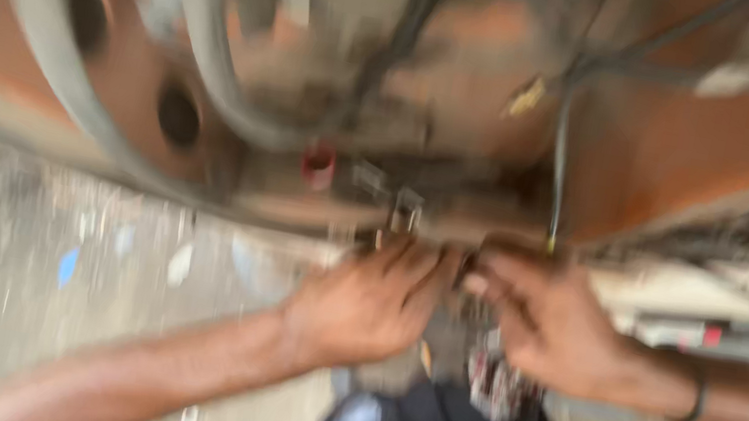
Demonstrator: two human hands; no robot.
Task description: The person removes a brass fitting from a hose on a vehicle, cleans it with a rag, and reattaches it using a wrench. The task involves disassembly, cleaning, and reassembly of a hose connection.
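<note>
Rusty machine underside (476,86) fills the upper frame
Left hand (364,305) and right hand (553,327) press curled fingers at its lower edge, centre; grasp hidden by blur, progress unclear

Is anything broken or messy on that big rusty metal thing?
The picture is too blurred to show breakage. The rusty metal body looks worn, with loose cables hanging down it. Small scraps litter the ground. Both hands, left and right, reach its lower edge.

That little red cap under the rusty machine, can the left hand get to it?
Probably yes. The left hand is at the rusty machine's lower edge, just right of and below the red cap, and nothing seems to block the way, though the picture is blurry.
</note>
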